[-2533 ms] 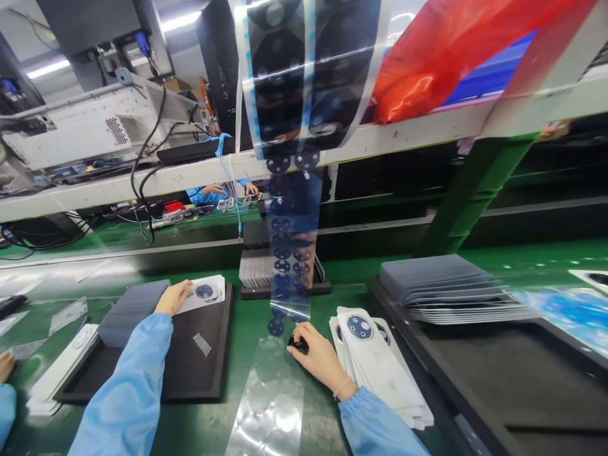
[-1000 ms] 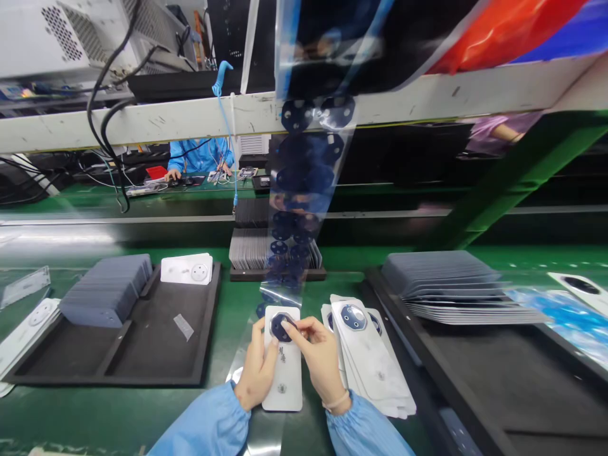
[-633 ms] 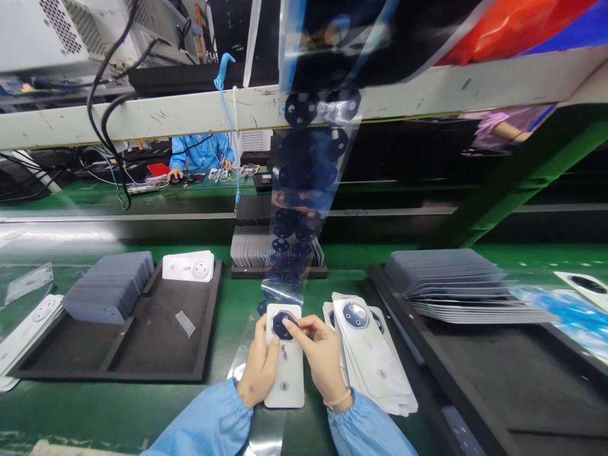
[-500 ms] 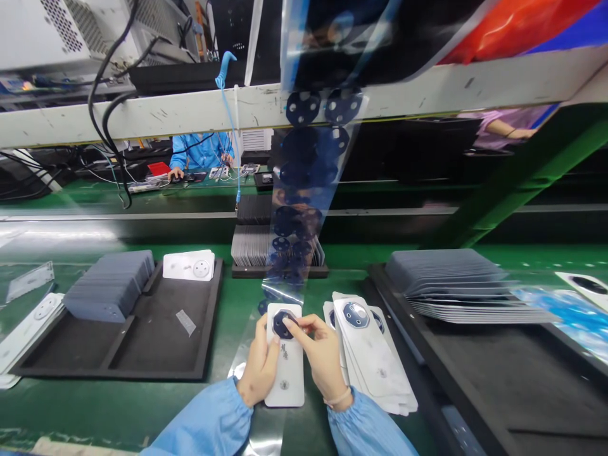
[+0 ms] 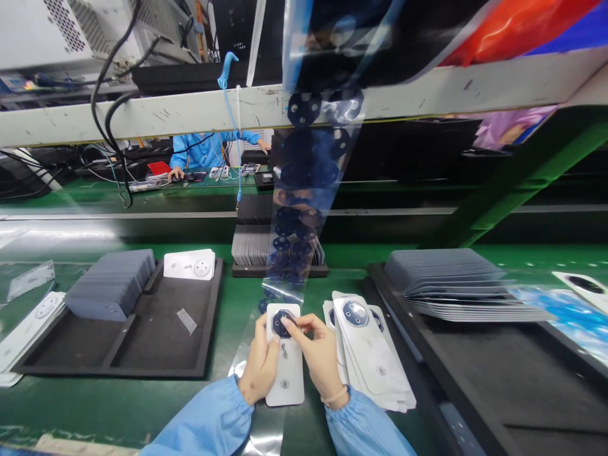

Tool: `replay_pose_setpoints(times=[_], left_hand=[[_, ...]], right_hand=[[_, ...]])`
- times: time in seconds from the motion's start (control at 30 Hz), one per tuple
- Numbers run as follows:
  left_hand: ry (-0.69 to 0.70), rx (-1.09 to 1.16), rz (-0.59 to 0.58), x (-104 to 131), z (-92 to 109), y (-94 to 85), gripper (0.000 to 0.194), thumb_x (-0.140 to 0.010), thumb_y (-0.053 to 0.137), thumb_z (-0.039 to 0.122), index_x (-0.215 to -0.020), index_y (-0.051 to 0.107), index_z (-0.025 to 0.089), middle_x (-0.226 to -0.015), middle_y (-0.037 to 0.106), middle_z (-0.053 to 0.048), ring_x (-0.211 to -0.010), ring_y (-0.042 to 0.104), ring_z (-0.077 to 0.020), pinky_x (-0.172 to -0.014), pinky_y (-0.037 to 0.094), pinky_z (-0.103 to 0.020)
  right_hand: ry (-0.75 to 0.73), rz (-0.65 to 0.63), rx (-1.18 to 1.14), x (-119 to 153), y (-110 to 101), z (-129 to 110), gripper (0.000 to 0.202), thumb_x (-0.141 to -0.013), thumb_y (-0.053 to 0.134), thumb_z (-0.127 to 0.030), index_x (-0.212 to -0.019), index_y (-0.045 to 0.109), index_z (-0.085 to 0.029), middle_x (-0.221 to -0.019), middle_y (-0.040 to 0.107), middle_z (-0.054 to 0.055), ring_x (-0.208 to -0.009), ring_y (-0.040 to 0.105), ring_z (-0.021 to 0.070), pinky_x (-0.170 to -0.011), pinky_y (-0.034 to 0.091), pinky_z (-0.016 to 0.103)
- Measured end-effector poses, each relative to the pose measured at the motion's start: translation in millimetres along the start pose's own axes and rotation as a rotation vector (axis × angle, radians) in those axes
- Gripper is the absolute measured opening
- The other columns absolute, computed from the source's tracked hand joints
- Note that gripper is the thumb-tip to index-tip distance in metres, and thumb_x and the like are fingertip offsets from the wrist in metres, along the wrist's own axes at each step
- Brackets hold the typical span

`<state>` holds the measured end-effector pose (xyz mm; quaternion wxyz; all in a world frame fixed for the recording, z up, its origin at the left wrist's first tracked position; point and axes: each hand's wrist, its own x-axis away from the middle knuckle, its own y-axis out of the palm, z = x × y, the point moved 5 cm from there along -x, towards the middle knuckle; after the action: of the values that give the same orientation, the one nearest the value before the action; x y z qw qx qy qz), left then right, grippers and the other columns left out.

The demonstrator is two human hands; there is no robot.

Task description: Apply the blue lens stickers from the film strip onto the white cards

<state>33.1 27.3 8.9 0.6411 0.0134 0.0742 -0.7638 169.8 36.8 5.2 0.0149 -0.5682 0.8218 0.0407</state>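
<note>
A white panel (image 5: 287, 373) stands upright in front of me, with a dark octagonal camera-ring piece (image 5: 280, 324) near its top. My left hand (image 5: 260, 367) grips the panel along its left edge, thumb on its face. The fingers of my right hand (image 5: 320, 354) are pinched at the dark piece, thumb on its surface. Just right of my right hand lies a fanned pile of white panels (image 5: 373, 361) with similar dark pieces. A clear film strip (image 5: 304, 164) bearing dark round pieces hangs down behind the held panel.
On the left is a black tray (image 5: 164, 369) with grey sheets (image 5: 111, 285) and white panels (image 5: 189, 265). Another black tray (image 5: 503, 373) with stacked grey sheets (image 5: 451, 278) is at right. A rack of thin sheets (image 5: 251, 247) stands behind. A person in blue (image 5: 204, 152) sits beyond the beam.
My hands and the held panel are nearly unchanged, with my right thumb slightly further left on the dark piece. Across the bench, the person in blue has stretched an arm to the right.
</note>
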Motion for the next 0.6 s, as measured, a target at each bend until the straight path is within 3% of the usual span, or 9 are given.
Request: replay_pose_setpoints(times=[0.2,0.3,0.43,0.5,0.6], left_hand=[[-0.103,0.010,0.092,0,-4,-2.5,0.029,-0.096,0.042,0.046,-0.109,0.045,0.020,-0.110,0.066,-0.010,-0.089,0.065,-0.0198,-0.079,0.049,-0.033],[-0.061,0.019,0.125,0,-1,-3.7,0.028,-0.094,0.047,0.046,-0.106,0.046,0.021,-0.107,0.068,-0.008,-0.089,0.066,-0.0191,-0.079,0.048,-0.031],[-0.118,0.103,0.081,0,-5,-1.6,0.031,-0.093,0.050,0.046,-0.109,0.041,0.021,-0.106,0.069,-0.008,-0.089,0.067,-0.0195,-0.076,0.049,-0.030],[-0.160,0.160,0.077,0,-9,-1.2,0.034,-0.091,0.053,0.047,-0.109,0.038,0.022,-0.103,0.071,-0.008,-0.089,0.068,-0.0203,-0.075,0.050,-0.030],[-0.181,0.217,0.092,-1,-11,-1.2,0.036,-0.089,0.057,0.046,-0.104,0.035,0.024,-0.100,0.072,-0.007,-0.088,0.069,-0.0203,-0.074,0.051,-0.030]], right_hand=[[-0.206,0.004,0.186,8,4,-9,0.022,-0.077,0.072,-0.042,-0.071,0.067,-0.021,-0.071,0.062,0.002,-0.074,0.057,0.0213,-0.070,0.046,0.035],[-0.340,0.034,0.274,13,5,-18,0.019,-0.080,0.070,-0.040,-0.077,0.067,-0.022,-0.082,0.060,0.005,-0.087,0.056,0.0247,-0.080,0.045,0.040],[-0.386,0.086,0.361,16,4,-21,0.023,-0.080,0.069,-0.044,-0.086,0.068,-0.022,-0.105,0.052,0.010,-0.100,0.052,0.0282,-0.089,0.043,0.046],[-0.376,0.103,0.382,15,3,-20,0.031,-0.081,0.067,-0.044,-0.104,0.066,-0.023,-0.115,0.049,0.011,-0.099,0.052,0.0272,-0.090,0.042,0.047],[-0.329,0.134,0.324,13,1,-17,0.065,-0.078,0.071,-0.043,-0.135,0.045,-0.025,-0.125,0.048,0.012,-0.091,0.054,0.0236,-0.085,0.046,0.043]])
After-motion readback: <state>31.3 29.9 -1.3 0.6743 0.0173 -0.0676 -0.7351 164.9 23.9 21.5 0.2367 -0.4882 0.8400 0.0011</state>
